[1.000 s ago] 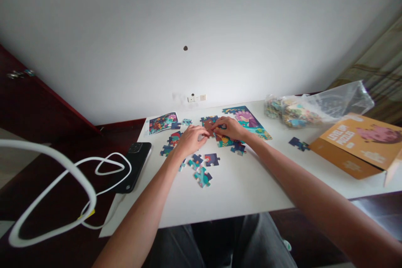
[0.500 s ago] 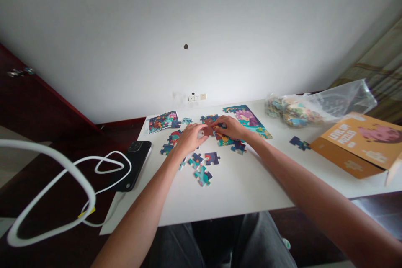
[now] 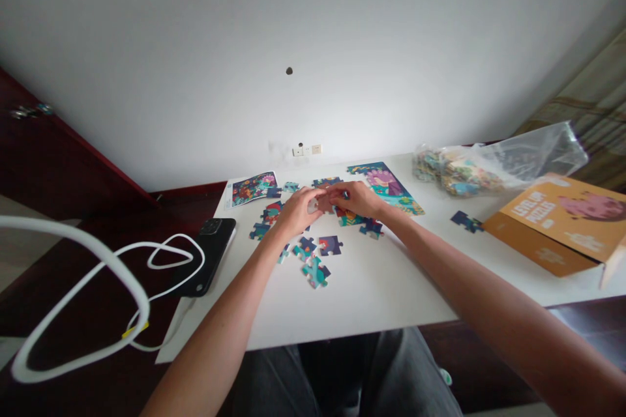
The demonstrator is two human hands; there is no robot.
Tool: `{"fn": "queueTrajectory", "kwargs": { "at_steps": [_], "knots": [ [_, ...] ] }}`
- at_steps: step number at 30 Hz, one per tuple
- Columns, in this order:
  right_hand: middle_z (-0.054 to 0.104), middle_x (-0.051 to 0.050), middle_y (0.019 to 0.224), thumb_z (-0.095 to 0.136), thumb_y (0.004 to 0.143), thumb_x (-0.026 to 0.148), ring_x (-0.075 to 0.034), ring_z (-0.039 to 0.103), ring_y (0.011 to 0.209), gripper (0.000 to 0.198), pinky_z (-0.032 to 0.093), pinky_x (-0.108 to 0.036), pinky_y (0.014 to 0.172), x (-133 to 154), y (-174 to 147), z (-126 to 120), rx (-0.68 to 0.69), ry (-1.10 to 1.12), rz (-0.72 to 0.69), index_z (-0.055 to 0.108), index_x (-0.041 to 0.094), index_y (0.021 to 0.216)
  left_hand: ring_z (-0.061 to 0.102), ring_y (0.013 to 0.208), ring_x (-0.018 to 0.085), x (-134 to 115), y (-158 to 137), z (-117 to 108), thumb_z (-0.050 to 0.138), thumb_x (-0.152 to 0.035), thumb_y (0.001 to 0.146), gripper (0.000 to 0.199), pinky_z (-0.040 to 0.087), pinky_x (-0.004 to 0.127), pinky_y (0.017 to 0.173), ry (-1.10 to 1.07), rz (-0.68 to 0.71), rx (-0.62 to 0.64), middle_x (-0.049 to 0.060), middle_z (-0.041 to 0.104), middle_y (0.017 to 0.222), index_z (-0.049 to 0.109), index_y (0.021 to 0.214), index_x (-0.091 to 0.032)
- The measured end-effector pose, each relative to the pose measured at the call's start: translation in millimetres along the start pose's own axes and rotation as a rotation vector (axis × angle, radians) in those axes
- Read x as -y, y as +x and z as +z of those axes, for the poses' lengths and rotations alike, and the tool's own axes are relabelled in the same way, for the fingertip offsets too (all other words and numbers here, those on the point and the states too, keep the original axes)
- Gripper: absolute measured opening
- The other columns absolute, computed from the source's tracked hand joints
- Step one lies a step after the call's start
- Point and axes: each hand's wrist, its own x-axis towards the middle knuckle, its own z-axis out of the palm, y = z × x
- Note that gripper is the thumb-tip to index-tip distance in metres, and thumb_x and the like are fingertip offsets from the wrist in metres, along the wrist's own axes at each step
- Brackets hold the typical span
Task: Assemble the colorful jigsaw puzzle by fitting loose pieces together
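My left hand (image 3: 299, 212) and my right hand (image 3: 359, 199) meet over the middle of the white table (image 3: 372, 293). Between them is a brownish puzzle piece (image 3: 325, 203), with the fingers of both hands closed on its edges. A cluster of joined pieces (image 3: 350, 217) lies under and beside my right hand, partly hidden by it. Left of my left hand are pieces with red and teal (image 3: 271, 212). Nearer to me lie several loose pieces, among them a purple one (image 3: 331, 245) and a teal one (image 3: 315, 272).
A picture sheet (image 3: 254, 189) lies back left, and a joined puzzle section (image 3: 388, 184) back right. Farther right are a clear bag of pieces (image 3: 460, 172), a dark piece (image 3: 467, 221) and an orange box (image 3: 562, 225). A black phone (image 3: 212, 254) and white cable (image 3: 141, 287) are left.
My right hand's fingers have shifted slightly over the brownish puzzle piece and curl in more. My left hand stays nearly in place; the other things look unmoved.
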Motion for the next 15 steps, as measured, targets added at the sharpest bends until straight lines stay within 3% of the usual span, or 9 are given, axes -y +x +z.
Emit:
{"fn": "queueTrajectory", "kwargs": {
  "at_steps": [9, 15],
  "knots": [
    [0.073, 0.001, 0.071, 0.059, 0.092, 0.035, -0.015, 0.066, 0.057, 0.043, 0.048, -0.024, 0.055, -8, 3, 7, -0.149, 0.164, 0.062, 0.06, 0.019, 0.131, 0.067, 0.102, 0.022, 2, -1, 1, 0.07, -0.014, 0.084, 0.057, 0.054, 0.038, 0.097, -0.001, -0.188, -0.077, 0.004, 0.073, 0.111, 0.059, 0.139, -0.025],
    [0.078, -0.001, 0.079, 0.062, 0.089, 0.029, -0.015, 0.069, 0.061, 0.029, 0.05, -0.024, 0.058, -7, 2, 8, -0.126, 0.128, 0.072, 0.064, 0.021, 0.117, 0.067, 0.104, 0.023, -1, 0, 1, 0.07, -0.015, 0.083, 0.058, 0.055, 0.039, 0.097, 0.016, -0.163, -0.044, 0.006, 0.071, 0.124, 0.06, 0.139, -0.026]
  ]
}}
